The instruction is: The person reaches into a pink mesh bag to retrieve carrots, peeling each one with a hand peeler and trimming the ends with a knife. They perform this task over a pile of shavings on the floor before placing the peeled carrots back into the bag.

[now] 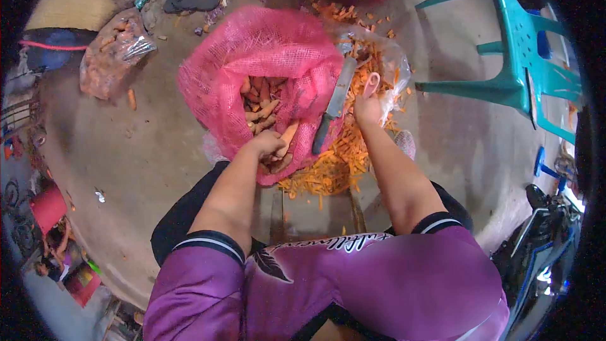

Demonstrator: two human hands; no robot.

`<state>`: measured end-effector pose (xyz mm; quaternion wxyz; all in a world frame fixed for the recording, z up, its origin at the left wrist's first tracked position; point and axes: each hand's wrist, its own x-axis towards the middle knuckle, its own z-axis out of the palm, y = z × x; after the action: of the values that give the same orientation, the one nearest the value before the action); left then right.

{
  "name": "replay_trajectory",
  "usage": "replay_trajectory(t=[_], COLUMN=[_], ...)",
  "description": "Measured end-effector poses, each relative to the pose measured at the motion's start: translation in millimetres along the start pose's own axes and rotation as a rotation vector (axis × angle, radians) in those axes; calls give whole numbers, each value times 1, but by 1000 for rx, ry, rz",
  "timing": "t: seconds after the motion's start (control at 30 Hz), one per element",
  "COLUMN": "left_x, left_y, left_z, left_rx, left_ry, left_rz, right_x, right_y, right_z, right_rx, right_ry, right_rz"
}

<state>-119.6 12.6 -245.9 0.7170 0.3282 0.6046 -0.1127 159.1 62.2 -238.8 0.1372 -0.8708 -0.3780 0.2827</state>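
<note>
My left hand (271, 144) is closed around a peeled-looking orange carrot (290, 134) at the near edge of a pink mesh sack (265, 41). Inside the open sack lie several unpeeled carrots (260, 104). My right hand (368, 108) is closed on a tool with a pink loop (372, 82); its working end is not clear. Between my hands, a large knife (341, 88) with a black handle rests against the sack's right side. Orange carrot peelings (334, 167) are heaped under and beside my right hand, partly on a clear plastic bag (396, 66).
A teal plastic chair (514, 44) stands at the right, with a motorcycle (543, 240) nearer me. At the left are a clear bag of carrots (113, 57) and a loose carrot (132, 99). A dark sandal (191, 0) lies behind the sack on the concrete floor (120, 170).
</note>
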Motion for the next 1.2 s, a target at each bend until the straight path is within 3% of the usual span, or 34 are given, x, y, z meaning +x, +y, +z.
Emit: replay_trajectory(t=[0.07, 0.17, 0.27, 0.3, 0.4, 0.43, 0.53, 0.63, 0.7, 0.8, 0.83, 0.93, 1.0, 1.03, 1.2], left_x=[-45, -87, -114, -125, -177, -197, -228, -251, -260, -253, -243, -232, -232, -241, -252], left_y=[26, 50, 60, 65, 83, 87, 86, 83, 84, 86, 87, 89, 93, 98, 106], left_z=[-4, -5, 2, 7, 35, 48, 87, 138, 150, 151, 148, 154, 160, 163, 166], left_rx=[37, 12, -144, -239, -410, -450, -437, -732, -832, -829, -843, -947, -985, -980, -1063], left_ry=[-56, -145, -216, -247, -331, -358, -317, -309, -329, -418, -479, -510, -467, -440, -377], left_rz=[19, 57, 120, 142, 288, 347, 502, 689, 640, 630, 593, 531, 476, 432, 431], right_x=[6, 23, -33, -41, -103, -124, -163, -181, -178, -177, -186, -207, -228, -230, -217], right_y=[14, 23, -31, -34, -67, -74, -65, -37, -22, -34, -43, -50, -55, -53, -58], right_z=[1, -7, -88, -95, -169, -197, -228, -235, -237, -239, -250, -240, -239, -235, -219], right_rx=[160, 442, 695, 797, 843, 831, 1054, 698, 463, 724, 963, 1236, 1223, 1108, 1118], right_ry=[125, -256, -494, -519, -586, -608, -612, -435, -257, -233, -335, -408, -570, -610, -632], right_rz=[-59, 72, 120, 49, -81, 0, -22, -373, -588, -388, -265, -217, -272, -398, -340])
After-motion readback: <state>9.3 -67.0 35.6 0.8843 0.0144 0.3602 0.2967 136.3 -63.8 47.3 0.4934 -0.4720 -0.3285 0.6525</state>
